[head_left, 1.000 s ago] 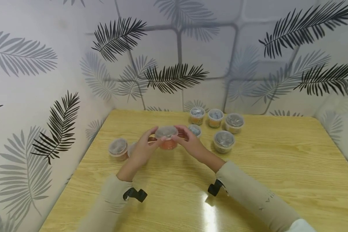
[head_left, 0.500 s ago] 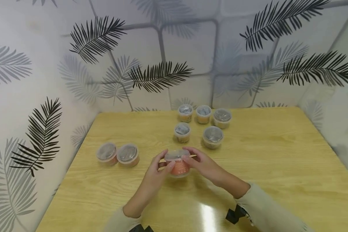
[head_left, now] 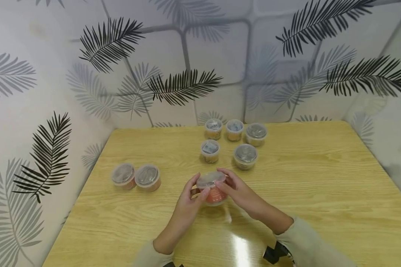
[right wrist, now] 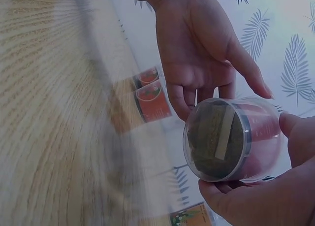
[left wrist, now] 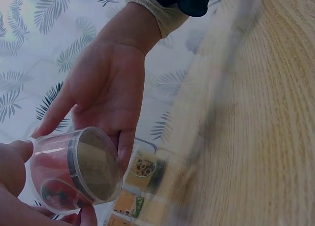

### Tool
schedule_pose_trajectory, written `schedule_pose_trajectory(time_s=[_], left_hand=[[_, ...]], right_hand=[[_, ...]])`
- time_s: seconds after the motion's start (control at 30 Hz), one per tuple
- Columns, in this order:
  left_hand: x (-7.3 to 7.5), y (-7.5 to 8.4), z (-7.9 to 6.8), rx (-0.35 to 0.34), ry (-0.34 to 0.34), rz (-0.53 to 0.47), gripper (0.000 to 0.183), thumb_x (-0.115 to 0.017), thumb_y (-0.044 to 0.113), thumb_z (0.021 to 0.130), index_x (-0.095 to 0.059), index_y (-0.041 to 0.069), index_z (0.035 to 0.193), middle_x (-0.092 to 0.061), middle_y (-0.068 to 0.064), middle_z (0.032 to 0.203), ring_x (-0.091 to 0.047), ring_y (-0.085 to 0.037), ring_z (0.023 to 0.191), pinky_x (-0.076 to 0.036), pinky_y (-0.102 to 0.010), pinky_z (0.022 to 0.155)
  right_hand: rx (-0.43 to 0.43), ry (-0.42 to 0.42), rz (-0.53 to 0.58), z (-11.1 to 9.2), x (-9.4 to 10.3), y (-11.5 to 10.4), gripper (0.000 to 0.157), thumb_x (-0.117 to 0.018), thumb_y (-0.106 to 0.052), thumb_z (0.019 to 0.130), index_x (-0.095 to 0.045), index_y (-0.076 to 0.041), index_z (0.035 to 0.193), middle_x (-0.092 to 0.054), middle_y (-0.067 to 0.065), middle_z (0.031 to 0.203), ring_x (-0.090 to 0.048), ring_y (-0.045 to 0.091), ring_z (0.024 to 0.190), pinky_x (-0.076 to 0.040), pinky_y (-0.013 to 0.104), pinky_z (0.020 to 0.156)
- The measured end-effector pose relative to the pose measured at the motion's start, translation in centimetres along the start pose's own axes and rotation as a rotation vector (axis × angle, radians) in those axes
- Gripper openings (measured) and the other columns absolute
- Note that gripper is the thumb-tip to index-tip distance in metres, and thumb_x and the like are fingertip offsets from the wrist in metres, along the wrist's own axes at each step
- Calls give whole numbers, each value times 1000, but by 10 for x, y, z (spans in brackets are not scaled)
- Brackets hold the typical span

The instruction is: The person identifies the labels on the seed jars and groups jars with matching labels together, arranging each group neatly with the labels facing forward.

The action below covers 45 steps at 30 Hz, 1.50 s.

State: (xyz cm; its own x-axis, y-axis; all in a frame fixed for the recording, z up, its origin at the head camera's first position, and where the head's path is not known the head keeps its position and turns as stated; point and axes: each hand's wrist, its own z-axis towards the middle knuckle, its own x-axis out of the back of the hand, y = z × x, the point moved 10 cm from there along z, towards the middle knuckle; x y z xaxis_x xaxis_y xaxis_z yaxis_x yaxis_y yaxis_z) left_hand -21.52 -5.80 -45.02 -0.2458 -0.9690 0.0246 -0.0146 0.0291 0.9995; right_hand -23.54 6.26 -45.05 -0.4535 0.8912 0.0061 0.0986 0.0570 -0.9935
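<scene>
A round clear plastic tub [head_left: 215,195] with a red label and a translucent lid is held upright between both hands, just above the table. My left hand [head_left: 186,207] grips its left side, thumb toward me. From the right, my right hand [head_left: 243,195] holds it with thumb and curled fingers. In the left wrist view the tub's bottom [left wrist: 98,164] shows, with the right hand [left wrist: 110,83] beyond it. The right wrist view shows the left hand [right wrist: 197,48] across the tub [right wrist: 263,142], with something dark at its base.
Two red-labelled tubs [head_left: 147,178] stand side by side on the wooden table [head_left: 307,185] at left. Behind the held tub is a group of several lidded tubs [head_left: 245,157], some with orange labels. A leaf-patterned wall [head_left: 217,55] closes off the back and left.
Both hands have brought the tub nearer to the person and to the right, away from beside the two left tubs. The head view has shifted; over the last half second only a small rightward shift shows.
</scene>
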Motion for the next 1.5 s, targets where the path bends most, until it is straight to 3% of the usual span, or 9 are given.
schedule_pose_trajectory(time_s=[0.4,0.73,1.17,1.5], left_hand=[[4,7,1,-40,12,30,62,-55,27,95,-24,10,146,-33,-7,139,-42,-24,117,-43,-33,93],[13,4,2,-24,34,8,60,-55,28,95,-27,8,144,-35,-10,138,-43,-25,119,-43,-34,94],[11,3,0,6,36,-6,60,-54,28,96,-27,6,144,-39,-10,136,-44,-25,115,-43,-34,92],[5,2,-1,27,-18,-28,62,-53,27,96,-22,9,146,-39,-12,134,-43,-23,113,-41,-31,92]], right_hand=[[-1,-17,33,-2,-2,-3,63,-53,-32,96,-23,-10,146,-32,15,144,-33,26,131,-31,44,104],[44,-8,38,-9,6,-13,54,-49,-30,98,-29,-11,145,-38,15,141,-36,28,129,-32,44,103],[50,24,88,-6,7,-7,54,-54,-26,96,-33,-9,142,-41,14,136,-41,27,124,-37,41,100],[-4,-71,133,-2,-6,2,56,-51,-28,97,-26,-13,145,-33,11,144,-33,25,130,-30,44,105]])
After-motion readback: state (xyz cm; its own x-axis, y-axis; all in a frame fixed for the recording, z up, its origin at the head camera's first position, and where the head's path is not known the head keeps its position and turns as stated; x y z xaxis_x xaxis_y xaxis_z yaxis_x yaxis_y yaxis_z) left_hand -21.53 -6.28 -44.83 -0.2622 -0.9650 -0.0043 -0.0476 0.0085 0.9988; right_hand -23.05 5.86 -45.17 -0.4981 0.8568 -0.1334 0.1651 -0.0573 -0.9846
